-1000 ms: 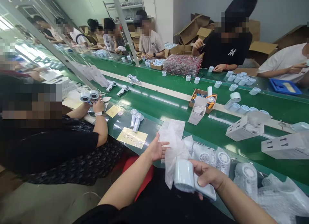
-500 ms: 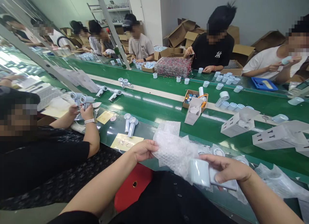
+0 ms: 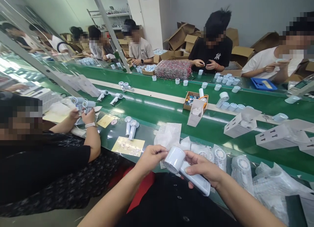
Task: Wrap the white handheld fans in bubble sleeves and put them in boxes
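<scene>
A pale blue handheld fan (image 3: 174,159) lies slanted in my right hand (image 3: 204,166), whose fingers wrap its handle just below the round head. Close against the left side of that head, my left hand (image 3: 153,158) has its thumb and fingers pinched together. What the pinch holds is hidden at the fan's edge. Behind them, translucent bubble wrap (image 3: 169,132) rests on the table, partly covered by my left hand and the fan. Several fans in bubble wrap (image 3: 220,156) lie beyond and to the right of my right hand.
Two bare fans (image 3: 132,129) lie by a yellow note (image 3: 129,146). White boxes (image 3: 239,122) and a small carton of parts (image 3: 188,101) stand on the green belt (image 3: 157,112). At left, a co-worker's hands (image 3: 88,117) hold fans. Other people sit opposite.
My right hand has brought the fan left, up to my left hand, turning it to a steeper slant. The bubble wrap held out by my left hand is now largely out of sight.
</scene>
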`<state>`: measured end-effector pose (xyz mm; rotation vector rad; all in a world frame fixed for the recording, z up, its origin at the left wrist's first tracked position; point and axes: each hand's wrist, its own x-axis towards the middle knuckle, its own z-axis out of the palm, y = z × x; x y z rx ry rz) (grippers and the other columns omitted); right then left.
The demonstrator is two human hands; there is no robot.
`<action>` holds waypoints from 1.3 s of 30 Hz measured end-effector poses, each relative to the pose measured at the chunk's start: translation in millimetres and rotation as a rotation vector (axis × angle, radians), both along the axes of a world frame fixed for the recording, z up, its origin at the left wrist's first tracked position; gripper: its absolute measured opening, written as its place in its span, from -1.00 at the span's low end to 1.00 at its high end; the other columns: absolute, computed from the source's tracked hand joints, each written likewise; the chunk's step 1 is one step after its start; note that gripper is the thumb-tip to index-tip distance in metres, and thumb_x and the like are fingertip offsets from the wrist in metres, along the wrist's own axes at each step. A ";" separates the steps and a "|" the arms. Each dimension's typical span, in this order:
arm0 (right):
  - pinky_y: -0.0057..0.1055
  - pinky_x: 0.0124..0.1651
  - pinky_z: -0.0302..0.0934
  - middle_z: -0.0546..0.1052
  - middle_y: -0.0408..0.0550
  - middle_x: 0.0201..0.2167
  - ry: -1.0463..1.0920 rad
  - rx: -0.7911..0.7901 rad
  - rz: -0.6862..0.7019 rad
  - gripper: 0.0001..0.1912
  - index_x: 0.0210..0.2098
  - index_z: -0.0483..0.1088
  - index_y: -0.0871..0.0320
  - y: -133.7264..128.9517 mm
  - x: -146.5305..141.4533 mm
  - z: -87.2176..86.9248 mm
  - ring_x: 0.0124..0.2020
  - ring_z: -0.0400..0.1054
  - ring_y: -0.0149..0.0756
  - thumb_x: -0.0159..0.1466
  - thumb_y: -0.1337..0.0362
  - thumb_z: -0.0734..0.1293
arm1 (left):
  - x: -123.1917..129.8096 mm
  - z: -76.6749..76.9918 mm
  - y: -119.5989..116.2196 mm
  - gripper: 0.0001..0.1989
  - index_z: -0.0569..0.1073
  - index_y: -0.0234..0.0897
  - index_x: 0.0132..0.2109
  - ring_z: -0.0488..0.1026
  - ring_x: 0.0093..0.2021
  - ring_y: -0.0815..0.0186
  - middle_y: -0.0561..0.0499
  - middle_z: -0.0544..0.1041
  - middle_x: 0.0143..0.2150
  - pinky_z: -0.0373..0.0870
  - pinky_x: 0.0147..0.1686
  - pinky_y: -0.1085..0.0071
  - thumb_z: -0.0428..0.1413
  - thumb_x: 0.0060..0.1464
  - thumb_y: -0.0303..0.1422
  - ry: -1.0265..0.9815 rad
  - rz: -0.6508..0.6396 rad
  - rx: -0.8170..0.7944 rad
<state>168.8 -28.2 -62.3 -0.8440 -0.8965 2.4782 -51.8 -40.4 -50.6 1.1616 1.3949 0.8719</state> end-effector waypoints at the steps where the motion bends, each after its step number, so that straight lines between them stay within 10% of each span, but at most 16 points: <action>1: -0.43 -0.53 0.41 0.41 0.02 -0.10 -0.027 -0.013 -0.018 -0.40 0.03 0.37 0.12 -1.5 2.0 -2.2 -0.30 0.46 -0.20 -0.01 0.31 0.52 | -0.6 -0.5 -1.1 -0.82 0.57 -0.30 -0.44 0.37 -0.48 0.33 0.03 0.51 -0.53 0.29 -0.43 0.44 0.18 -0.05 -0.28 0.001 0.072 0.032; 8: -0.42 -0.61 0.37 0.41 0.00 -0.09 -0.089 -0.089 -0.223 -0.39 -0.01 0.35 0.13 -13.9 0.4 -5.3 -0.39 0.45 -0.24 -0.05 0.25 0.54 | 11.8 -9.5 -26.2 -0.81 0.59 -0.23 -0.23 0.49 -0.28 0.21 -0.12 0.59 -0.30 0.42 -0.21 0.32 0.07 0.15 -0.35 0.379 0.083 0.550; 17: -0.39 -0.59 0.32 0.44 -0.18 -0.39 -0.158 -0.195 -0.430 -0.44 -0.14 0.15 0.05 -22.3 -8.4 -8.5 -0.49 0.41 -0.27 -0.03 0.20 0.49 | 42.2 -25.8 -38.4 -0.80 0.60 -0.25 -0.23 0.48 -0.33 0.19 -0.16 0.59 -0.36 0.45 -0.25 0.25 0.06 0.15 -0.40 0.406 -0.133 0.684; 22: -0.38 -0.50 0.26 0.41 -0.20 -0.48 -0.313 -0.330 -0.495 -0.64 -0.27 0.10 0.02 -21.6 7.3 -10.7 -0.53 0.33 -0.31 0.10 0.13 0.38 | 55.2 -13.6 -21.3 -0.82 0.55 -0.25 -0.31 0.45 -0.41 0.29 -0.06 0.56 -0.42 0.41 -0.33 0.38 0.08 0.13 -0.31 0.198 -0.258 0.321; 25: -0.37 -0.45 0.17 0.33 -0.18 -0.52 -0.611 0.084 -0.335 -0.72 -0.41 0.18 0.06 -33.6 31.8 -1.8 -0.50 0.24 -0.32 0.21 0.03 0.30 | 58.7 0.3 -9.6 -0.79 0.50 -0.28 -0.39 0.37 -0.49 0.36 0.03 0.49 -0.50 0.33 -0.45 0.47 0.12 0.07 -0.24 0.021 -0.167 0.011; 28: -0.36 -0.35 0.11 0.34 -0.13 -0.47 -0.869 0.586 -0.214 -0.71 -0.50 0.24 0.10 -49.7 63.1 19.8 -0.40 0.22 -0.29 0.27 0.09 0.27 | 63.6 12.7 -6.0 -0.82 0.51 -0.31 -0.45 0.30 -0.52 0.41 0.06 0.45 -0.55 0.21 -0.52 0.52 0.16 -0.03 -0.27 0.037 -0.353 -0.087; 32: -0.40 -0.36 0.13 0.38 -0.17 -0.49 -0.657 0.472 0.008 -0.69 -0.48 0.28 0.11 -63.6 94.3 50.6 -0.41 0.29 -0.31 0.26 0.05 0.32 | 66.4 22.3 -4.2 -0.82 0.54 -0.31 -0.42 0.26 -0.57 0.44 0.07 0.43 -0.59 0.19 -0.55 0.53 0.18 -0.03 -0.27 -0.052 -0.680 -0.184; 36: -0.29 -0.18 0.31 0.42 -0.17 -0.42 -0.492 0.189 -0.463 -0.57 -0.42 0.27 0.12 -67.0 93.6 66.6 -0.32 0.40 -0.27 0.19 -0.12 0.35 | 72.5 26.8 16.8 -0.58 0.55 -0.24 -0.12 0.45 -0.36 0.27 -0.08 0.56 -0.28 0.43 -0.35 0.40 0.23 -0.03 -0.04 -0.074 -0.664 0.063; 39: -0.26 -0.14 0.32 0.41 -0.16 -0.44 -0.423 0.280 -0.591 -0.55 -0.44 0.27 0.14 -65.8 79.9 69.1 -0.31 0.42 -0.27 0.17 -0.14 0.36 | 93.2 24.9 36.7 -0.01 0.29 -0.06 0.27 0.38 0.09 -0.01 -0.20 0.38 0.21 0.42 0.01 0.16 0.41 -0.36 -0.02 0.034 -0.857 0.442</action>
